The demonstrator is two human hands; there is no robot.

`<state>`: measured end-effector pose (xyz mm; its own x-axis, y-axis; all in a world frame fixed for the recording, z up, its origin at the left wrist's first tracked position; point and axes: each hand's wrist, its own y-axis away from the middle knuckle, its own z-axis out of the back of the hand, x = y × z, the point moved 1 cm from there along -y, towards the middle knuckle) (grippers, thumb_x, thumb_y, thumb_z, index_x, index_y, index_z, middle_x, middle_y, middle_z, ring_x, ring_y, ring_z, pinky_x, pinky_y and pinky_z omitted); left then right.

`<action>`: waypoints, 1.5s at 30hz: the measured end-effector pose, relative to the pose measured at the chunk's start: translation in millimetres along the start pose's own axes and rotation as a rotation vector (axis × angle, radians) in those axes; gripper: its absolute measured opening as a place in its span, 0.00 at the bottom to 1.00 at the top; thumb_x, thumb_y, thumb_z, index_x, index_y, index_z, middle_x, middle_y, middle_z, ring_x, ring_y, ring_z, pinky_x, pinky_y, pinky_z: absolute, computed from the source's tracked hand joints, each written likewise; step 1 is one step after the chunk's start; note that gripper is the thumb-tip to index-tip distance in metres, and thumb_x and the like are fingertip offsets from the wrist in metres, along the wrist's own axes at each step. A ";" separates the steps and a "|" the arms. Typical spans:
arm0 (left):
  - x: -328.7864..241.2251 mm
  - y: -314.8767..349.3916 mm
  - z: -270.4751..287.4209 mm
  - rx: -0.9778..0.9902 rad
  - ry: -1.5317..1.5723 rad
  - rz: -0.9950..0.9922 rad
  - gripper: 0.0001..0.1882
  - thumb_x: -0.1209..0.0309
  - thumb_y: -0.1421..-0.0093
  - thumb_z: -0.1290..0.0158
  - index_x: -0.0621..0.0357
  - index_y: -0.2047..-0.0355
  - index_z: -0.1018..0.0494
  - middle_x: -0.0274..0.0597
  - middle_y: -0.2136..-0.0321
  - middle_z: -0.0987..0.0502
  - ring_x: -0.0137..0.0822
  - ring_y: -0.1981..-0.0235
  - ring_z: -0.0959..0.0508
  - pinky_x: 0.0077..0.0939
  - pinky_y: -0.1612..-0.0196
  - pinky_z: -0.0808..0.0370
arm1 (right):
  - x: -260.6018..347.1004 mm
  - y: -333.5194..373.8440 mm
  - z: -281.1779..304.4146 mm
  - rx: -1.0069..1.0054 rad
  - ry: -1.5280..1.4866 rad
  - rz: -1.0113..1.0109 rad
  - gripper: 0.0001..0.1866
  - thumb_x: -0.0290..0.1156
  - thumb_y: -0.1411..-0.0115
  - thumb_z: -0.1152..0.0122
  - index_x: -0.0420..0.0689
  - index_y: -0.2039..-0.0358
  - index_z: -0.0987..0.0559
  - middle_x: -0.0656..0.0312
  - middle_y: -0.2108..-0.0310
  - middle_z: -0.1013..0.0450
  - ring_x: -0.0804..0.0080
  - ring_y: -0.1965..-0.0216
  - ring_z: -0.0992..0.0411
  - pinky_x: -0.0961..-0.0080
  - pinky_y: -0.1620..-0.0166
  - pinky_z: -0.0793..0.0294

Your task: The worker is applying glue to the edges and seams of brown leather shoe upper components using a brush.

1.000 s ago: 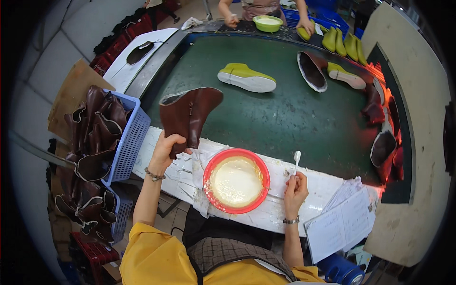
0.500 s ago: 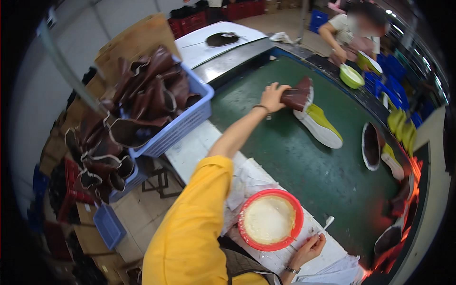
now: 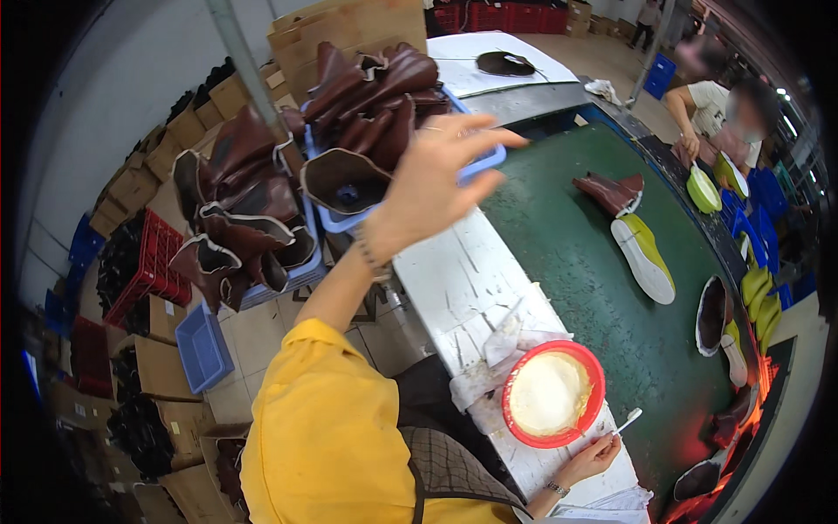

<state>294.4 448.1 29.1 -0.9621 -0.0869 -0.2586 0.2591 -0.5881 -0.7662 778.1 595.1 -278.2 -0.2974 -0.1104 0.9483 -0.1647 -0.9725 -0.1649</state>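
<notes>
My left hand (image 3: 436,183) is raised by a blue basket (image 3: 491,160), fingers spread, holding nothing. It partly hides the brown leather boot uppers (image 3: 353,105) heaped in that basket. My right hand (image 3: 595,458) pinches a small white brush (image 3: 627,423) that looks like a toothbrush, beside a red bowl (image 3: 597,389) of cream-coloured paste. Farther off on the green surface (image 3: 567,262) lies a brown upper (image 3: 608,192). Touching or close to its end is a yellow-green shoe form with a white sole (image 3: 646,262).
More uppers (image 3: 244,218) spill from a second basket at the left. Another upper (image 3: 711,314) and form (image 3: 733,358) lie at the right, near a glowing orange heater (image 3: 768,375). Across the table a person (image 3: 716,113) works with a green bowl (image 3: 704,190). Rags (image 3: 497,349) lie by the paste.
My left hand has let go of the brown upper on the green surface and moved left to the basket. The view has turned left. My right hand still holds the brush.
</notes>
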 end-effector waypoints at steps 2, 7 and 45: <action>16.5 21.7 45.8 -0.150 -0.186 0.102 0.21 0.73 0.46 0.36 0.50 0.50 0.19 0.46 0.48 0.21 0.48 0.46 0.24 0.41 0.40 0.28 | -9.1 -2.6 2.9 -0.026 0.006 0.051 0.17 0.37 0.25 0.45 0.34 0.50 0.24 0.67 0.70 0.31 0.81 0.72 0.35 0.83 0.71 0.35; 51.5 77.3 127.7 -0.178 -0.472 0.415 0.24 0.71 0.44 0.37 0.49 0.45 0.23 0.44 0.52 0.19 0.50 0.52 0.22 0.38 0.46 0.26 | -3.0 -3.7 0.8 0.031 0.039 0.019 0.18 0.38 0.25 0.44 0.34 0.49 0.24 0.66 0.69 0.28 0.81 0.70 0.34 0.83 0.69 0.33; 292.0 126.5 184.6 0.052 -1.159 1.161 0.52 0.69 0.40 0.39 0.29 0.23 0.58 0.60 0.37 0.39 0.66 0.38 0.33 0.70 0.40 0.37 | -20.7 -4.8 7.0 0.006 -0.050 0.031 0.19 0.39 0.26 0.42 0.36 0.46 0.22 0.68 0.68 0.28 0.84 0.71 0.35 0.85 0.71 0.35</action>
<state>30.5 199.9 -34.7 0.1808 -0.9806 -0.0758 0.8649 0.1952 -0.4625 791.7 600.6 -295.1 -0.2545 -0.1509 0.9552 -0.1500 -0.9696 -0.1932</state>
